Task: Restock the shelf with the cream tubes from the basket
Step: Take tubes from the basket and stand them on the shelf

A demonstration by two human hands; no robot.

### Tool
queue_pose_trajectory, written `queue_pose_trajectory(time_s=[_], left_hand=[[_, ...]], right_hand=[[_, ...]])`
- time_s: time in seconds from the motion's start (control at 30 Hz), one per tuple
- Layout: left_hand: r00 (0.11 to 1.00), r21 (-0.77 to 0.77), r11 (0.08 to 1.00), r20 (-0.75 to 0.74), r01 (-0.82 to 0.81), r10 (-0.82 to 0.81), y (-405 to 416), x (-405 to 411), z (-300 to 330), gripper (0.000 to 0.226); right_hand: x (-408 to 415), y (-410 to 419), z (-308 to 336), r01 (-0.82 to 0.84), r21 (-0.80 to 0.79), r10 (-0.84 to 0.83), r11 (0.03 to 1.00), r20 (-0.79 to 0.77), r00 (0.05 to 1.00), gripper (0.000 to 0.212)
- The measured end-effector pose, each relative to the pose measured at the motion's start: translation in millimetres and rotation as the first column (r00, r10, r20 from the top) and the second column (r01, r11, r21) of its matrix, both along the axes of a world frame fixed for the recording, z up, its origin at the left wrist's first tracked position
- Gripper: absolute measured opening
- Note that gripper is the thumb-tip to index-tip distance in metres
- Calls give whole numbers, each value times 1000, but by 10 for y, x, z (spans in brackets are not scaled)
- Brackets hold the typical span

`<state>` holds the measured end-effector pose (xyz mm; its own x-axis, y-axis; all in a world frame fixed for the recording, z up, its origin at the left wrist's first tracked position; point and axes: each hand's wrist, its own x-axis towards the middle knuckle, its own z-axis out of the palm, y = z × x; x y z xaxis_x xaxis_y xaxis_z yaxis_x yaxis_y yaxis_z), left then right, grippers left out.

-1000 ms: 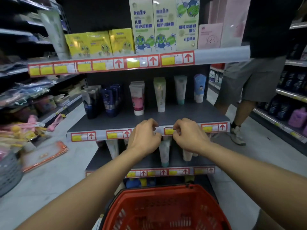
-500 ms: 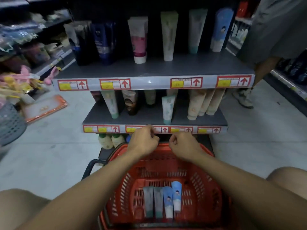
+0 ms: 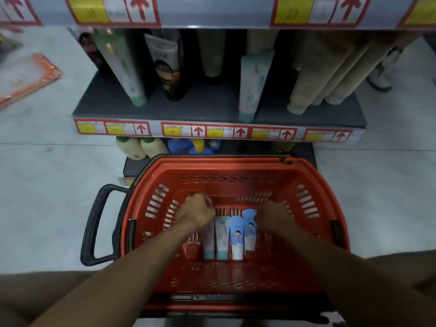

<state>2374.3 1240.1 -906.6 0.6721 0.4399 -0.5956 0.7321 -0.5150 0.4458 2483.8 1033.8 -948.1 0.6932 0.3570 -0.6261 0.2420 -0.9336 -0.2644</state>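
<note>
Four cream tubes (image 3: pixel 227 234) lie side by side in the red basket (image 3: pixel 313 185). Left hand (image 3: pixel 197 210), at their ten o'clock, and right hand (image 3: pixel 274 214), at two o'clock, are loosely curled and grip nothing. A hasty grab could scatter neighbouring tubes.

Both bare forearms reaching forward and down, converging toward 12 o'clock. Left hand (image 3: pixel 197 210) knuckles up, fingers curled under and hidden. Right hand (image 3: pixel 274 214) at its 3 o'clock, well apart, also palm down; fingers blurred, grip unreadable.
</note>
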Motion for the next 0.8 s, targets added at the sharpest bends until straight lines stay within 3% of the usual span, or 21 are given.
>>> queue_pose_trajectory(time_s=[0.1, 0.2, 0.3, 0.37, 0.43, 0.5, 0.53, 0.67, 0.8], left_hand=[[997, -4, 999, -68, -33, 33, 37, -73, -436, 14], [983, -44, 994, -157, -100, 92, 23, -196, -875, 23], [958, -53, 991, -266, -123, 105, 3, -289, -1227, 34], [938, -85, 991, -340, -102, 67, -22, -326, -1373, 44], [914, -110, 992, -405, -68, 18, -67, -351, -1467, 66], [900, -129, 984, -433, -123, 56, -116, -381, -1567, 79], [894, -128, 976, -436, -177, 106, -144, -391, -1602, 82], [890, -86, 963, -410, -254, 199, -183, -416, -1709, 81], [891, -128, 955, -411, -267, 194, -184, -484, -1767, 55]], right_hand=[[18, -43, -426, -8, -24, 5, 1000, -132, 991, 37], [61, -57, -862, -122, 42, 128, 992, -281, 951, 58], [58, -183, -1477, 57, -6, -56, 998, -240, 969, 50], [-53, -191, -1443, 117, 100, -87, 988, -268, 959, 33], [-135, -61, -994, 270, 120, -224, 955, -304, 926, 46], [-217, -75, -937, 333, -8, -316, 943, -336, 887, 68], [-238, -40, -965, 331, -57, -328, 942, -370, 869, 69], [-295, 17, -1090, 327, -132, -353, 936, -368, 860, 67], [-391, 13, -1181, 315, -156, -351, 936, -343, 872, 73]])
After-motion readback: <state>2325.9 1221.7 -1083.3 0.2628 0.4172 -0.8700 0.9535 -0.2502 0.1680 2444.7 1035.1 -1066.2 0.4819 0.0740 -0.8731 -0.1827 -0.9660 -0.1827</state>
